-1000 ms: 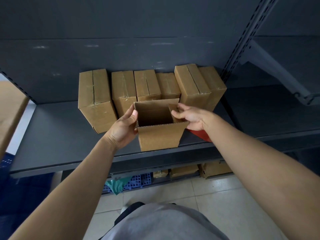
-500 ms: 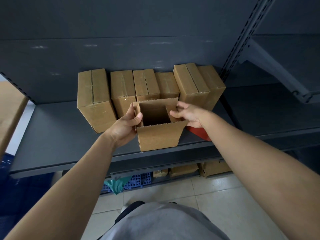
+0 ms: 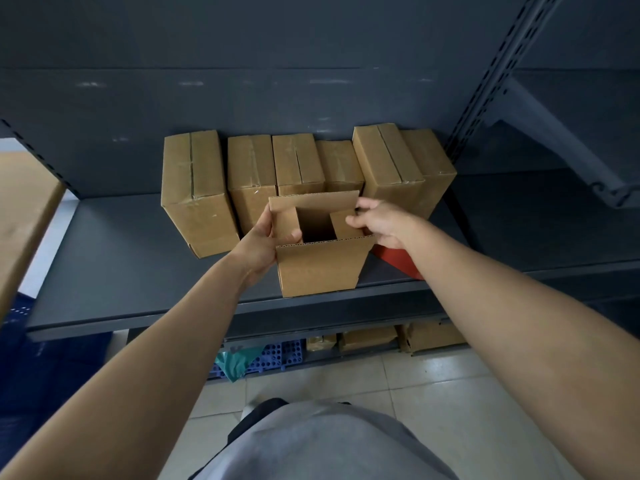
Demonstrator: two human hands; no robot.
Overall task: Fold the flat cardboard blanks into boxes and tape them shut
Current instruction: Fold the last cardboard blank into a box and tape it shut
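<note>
- Now both short end flaps of the open box lean inward over its mouth; a second ago only the right one was tipped in, and the left stood out of the way under my thumb.
- That tells me the top closure is under way: the small flaps go down first, so I judge the two long flaps come next, and then tape.
- Plain brown corrugated board, the box stands upright at the front edge of the grey shelf, its far long flap raised, its near one level with the rim, fluted edge showing, dark hollow between.
- With my left hand I pinch the left flap, thumb on top pressing it down, fingers curled behind the wall.
- Fingers of my right hand are bunched, tips pressed on the right flap and the far flap's corner.
- Behind stands a row of finished boxes, seams taped, touching side to side against the shelf's back.
- Something red lies just beside the box, under my right wrist; I cannot tell what.
</note>
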